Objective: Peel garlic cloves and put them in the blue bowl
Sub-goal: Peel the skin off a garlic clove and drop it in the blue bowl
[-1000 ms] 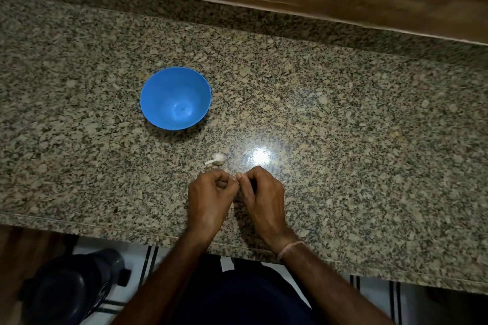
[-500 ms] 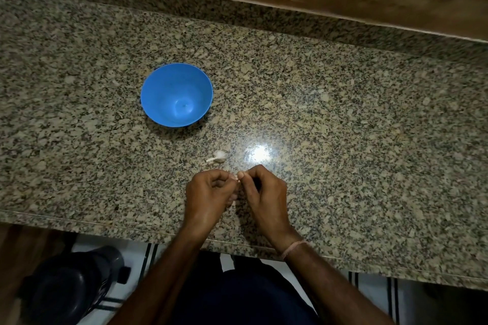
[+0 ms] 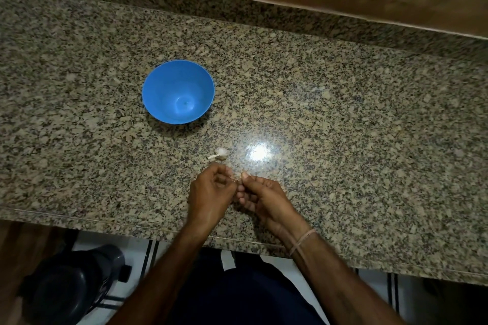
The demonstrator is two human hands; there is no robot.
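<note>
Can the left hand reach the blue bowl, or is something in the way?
Probably yes. Only bare counter lies between the left hand and the blue bowl; the loose garlic piece sits off to the right of that path. The hand is busy pinching a clove with the right hand, though.

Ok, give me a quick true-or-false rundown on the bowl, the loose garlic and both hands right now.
1. A garlic piece lies on the countertop between the blue bowl and the hands. True.
2. The blue bowl holds peeled cloves. False: it is empty.
3. The left hand and the right hand pinch a small garlic clove between their fingers. True, though the clove barely shows.
4. The left hand rests in the bowl. False: it is near the countertop's front edge, apart from the bowl.
5. The left wrist wears a band. False: the wristband is on the right wrist.
</note>
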